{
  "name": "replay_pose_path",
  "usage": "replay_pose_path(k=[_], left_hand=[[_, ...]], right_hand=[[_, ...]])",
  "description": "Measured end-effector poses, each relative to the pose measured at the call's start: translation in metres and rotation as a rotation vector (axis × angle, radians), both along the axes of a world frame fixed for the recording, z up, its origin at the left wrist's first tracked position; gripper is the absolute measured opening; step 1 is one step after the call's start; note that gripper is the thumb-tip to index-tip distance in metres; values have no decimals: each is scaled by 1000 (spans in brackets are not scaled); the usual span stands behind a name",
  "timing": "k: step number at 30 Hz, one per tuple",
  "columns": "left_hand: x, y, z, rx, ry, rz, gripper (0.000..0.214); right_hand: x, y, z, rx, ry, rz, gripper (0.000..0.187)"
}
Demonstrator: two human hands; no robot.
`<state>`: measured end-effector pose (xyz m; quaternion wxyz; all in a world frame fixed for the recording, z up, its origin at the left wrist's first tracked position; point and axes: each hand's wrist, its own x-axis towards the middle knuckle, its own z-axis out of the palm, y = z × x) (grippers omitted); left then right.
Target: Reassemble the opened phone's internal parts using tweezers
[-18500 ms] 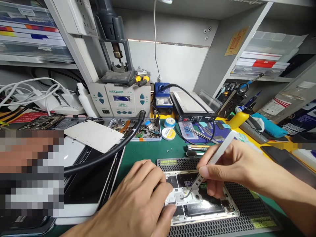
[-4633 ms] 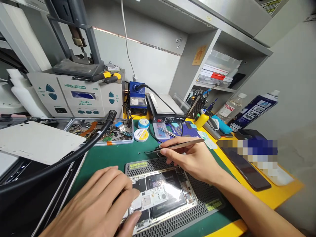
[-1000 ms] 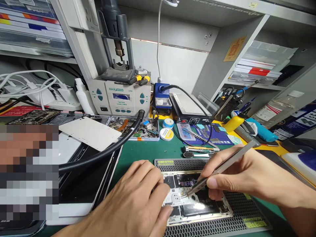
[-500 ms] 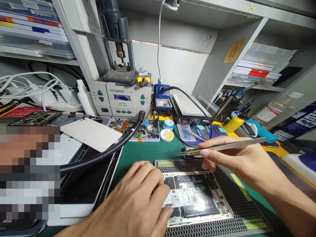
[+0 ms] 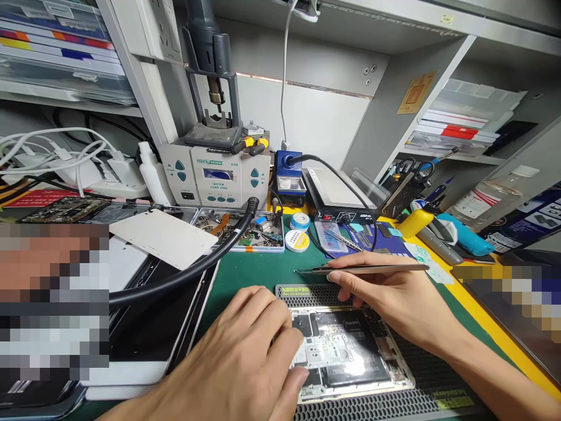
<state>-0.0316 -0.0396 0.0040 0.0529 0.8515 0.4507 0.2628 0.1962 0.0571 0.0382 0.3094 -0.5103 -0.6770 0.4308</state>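
An opened phone (image 5: 350, 356) with bare boards and a dark battery lies on a black perforated anti-slip pad (image 5: 421, 374). My left hand (image 5: 236, 365) rests on the phone's left end, fingers curled over the edge and holding it down. My right hand (image 5: 390, 295) hovers above the phone's far end and pinches metal tweezers (image 5: 359, 269), which lie nearly level. Their tips point left over the green mat (image 5: 254, 272), just beyond the pad. Whether anything sits in the tips is too small to tell.
A hot-air station (image 5: 217, 175) stands at the back, its black hose (image 5: 188, 266) crossing stacked tablets (image 5: 144, 327) on the left. A parts tray (image 5: 245, 231), two round tins (image 5: 297, 240), a black heating plate (image 5: 337, 196) and a blue solder stand (image 5: 288, 175) crowd the back. Tools and bottles lie right.
My right hand lifted the tweezers off the phone's board and swung them leftward and flat, tips now over the green mat. My left hand has stayed on the phone.
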Motion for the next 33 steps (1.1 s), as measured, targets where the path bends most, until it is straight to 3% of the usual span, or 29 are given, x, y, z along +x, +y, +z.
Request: replay_pose_path(k=[12, 17, 20, 24, 29, 33], left_hand=[[-2, 0, 0, 2, -13, -6, 8], [-2, -3, 0, 1, 4, -5, 9], [-2, -4, 1, -20, 19, -2, 8], [-2, -4, 1, -3, 12, 2, 5], [-1, -2, 1, 9, 32, 11, 9], [-1, -1, 4, 45, 57, 1, 5]], right_hand=[[-2, 0, -1, 1, 27, 11, 28], [12, 5, 9, -39, 87, 38, 26], [27, 9, 21, -104, 123, 89, 27], [39, 7, 33, -314, 148, 203, 19], [37, -1, 31, -473, 77, 257, 20], [34, -2, 27, -505, 57, 263, 19]])
